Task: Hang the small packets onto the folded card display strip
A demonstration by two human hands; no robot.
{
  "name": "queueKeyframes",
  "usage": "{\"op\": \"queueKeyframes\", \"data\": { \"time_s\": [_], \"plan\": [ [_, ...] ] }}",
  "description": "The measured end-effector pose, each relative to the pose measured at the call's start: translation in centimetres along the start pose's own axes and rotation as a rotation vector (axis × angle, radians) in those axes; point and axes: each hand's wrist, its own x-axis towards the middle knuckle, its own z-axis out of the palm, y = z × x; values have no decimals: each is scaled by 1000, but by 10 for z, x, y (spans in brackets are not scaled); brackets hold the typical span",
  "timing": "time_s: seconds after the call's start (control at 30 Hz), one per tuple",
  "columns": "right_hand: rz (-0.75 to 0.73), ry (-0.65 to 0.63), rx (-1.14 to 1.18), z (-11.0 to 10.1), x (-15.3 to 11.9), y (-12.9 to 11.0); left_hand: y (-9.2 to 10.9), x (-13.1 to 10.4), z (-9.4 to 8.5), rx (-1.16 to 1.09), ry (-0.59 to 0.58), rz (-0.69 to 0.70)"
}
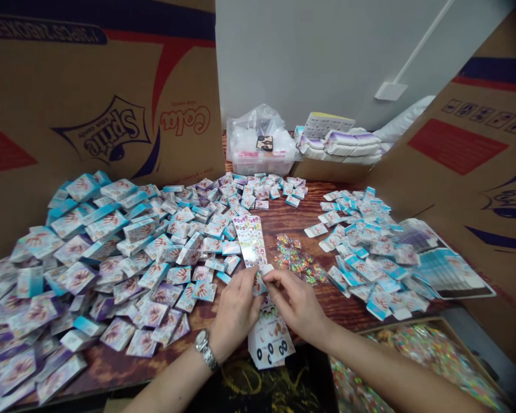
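Observation:
Over the middle front of the table, my left hand (237, 303) and my right hand (300, 305) meet with fingers closed around a small white and blue carton (259, 284). My right fingers pinch a white flap at its top; the fingers hide most of the carton. Beneath my hands lies a stack of long printed strips (270, 349) with rows of coloured oval pictures. A similar strip (251, 238) extends beyond my hands. Small clear packets of colourful pieces (298, 257) lie just past my right hand. On my left wrist is a metal watch (205, 349).
Closed small cartons (112, 252) form a large heap on the left. Flattened, partly opened cartons (365, 246) pile up at right. A box of colourful packets (425, 355) sits low right. Large cardboard boxes (90, 69) flank the table; a plastic tub (262, 163) stands behind.

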Motion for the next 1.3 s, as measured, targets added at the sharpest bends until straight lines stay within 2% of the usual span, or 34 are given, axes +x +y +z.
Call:
{"op": "queueKeyframes", "data": {
  "time_s": [0.13,0.23,0.3,0.4,0.5,0.63,0.77,0.87,1.0,1.1,1.2,1.3],
  "plan": [
    [-164,-84,-154,-15,3,-2,-1,-1,-2,-40,3,-13],
    [-138,-138,-154,-24,9,-1,2,0,-4,-109,-7,4],
    [-105,-125,-113,-24,12,0,5,1,-4,-150,-5,25],
    [-108,-17,-72,-18,12,0,8,2,-4,-167,2,38],
    [18,90,-8,-9,7,1,7,1,-3,-149,-9,53],
    [270,116,280,1,1,-1,3,1,-2,-105,-7,70],
    [351,142,470,10,0,-3,1,0,0,-23,11,86],
    [381,197,523,14,3,-3,1,-2,5,7,27,70],
    [339,204,341,14,5,-5,0,-5,11,40,70,0],
    [266,217,188,12,5,-8,-2,-5,13,101,79,38],
    [225,219,139,13,5,-11,-1,-5,14,146,82,78],
    [249,229,163,14,6,-9,1,-4,15,148,93,70]
  ]
}}
